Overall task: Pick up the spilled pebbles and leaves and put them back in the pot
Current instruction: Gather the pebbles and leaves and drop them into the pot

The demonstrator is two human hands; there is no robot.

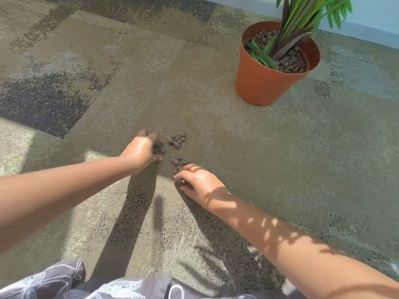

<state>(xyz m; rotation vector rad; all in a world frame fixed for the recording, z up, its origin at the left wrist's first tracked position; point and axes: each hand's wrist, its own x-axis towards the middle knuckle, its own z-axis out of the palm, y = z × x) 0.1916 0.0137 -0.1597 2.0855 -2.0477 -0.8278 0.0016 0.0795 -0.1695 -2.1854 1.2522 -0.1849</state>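
Brown clay pebbles [177, 140] lie in a small cluster on the carpet, with a second cluster [178, 162] just below it. My left hand [144, 150] rests on the carpet left of them, fingers curled around several pebbles. My right hand [199, 182] is below the second cluster, fingertips pinched on a pebble at the carpet. The orange plastic pot [261, 83] stands upright at the upper right, filled with pebbles and loose green leaves [262, 56] around a green plant [302, 16].
The patterned beige and dark carpet [108, 72] covers the floor all around. A pale wall and skirting [367, 29] run behind the pot. My patterned grey garment [90, 283] shows at the bottom edge.
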